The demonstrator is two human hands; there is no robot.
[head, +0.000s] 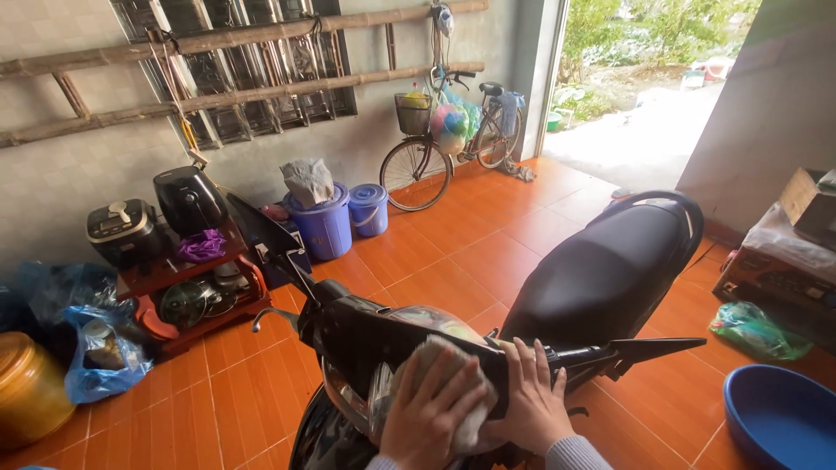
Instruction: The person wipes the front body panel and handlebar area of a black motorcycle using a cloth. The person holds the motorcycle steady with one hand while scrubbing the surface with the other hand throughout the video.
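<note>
A grey rag (453, 383) lies bunched on the motorbike's (383, 339) front cover, just behind the headlight, pressed flat under the left hand (427, 416). That hand's fingers (448, 383) are spread over the cloth, not pinching it. The right hand (533, 402) rests just beside the rag on the black handlebar cover, its fingers (527, 365) slightly fanned and lying flat on the plastic. The cover is glossy, curved and hard; the rag is soft and nubbly. Behind the hands runs the long matte black seat (610, 270). Orange glazed floor tiles (470, 261) lie open around the motorbike. A blue basin (779, 418) sits to its right, blue buckets (340, 218) and a red shelf (200, 296) to its left by the wall.
</note>
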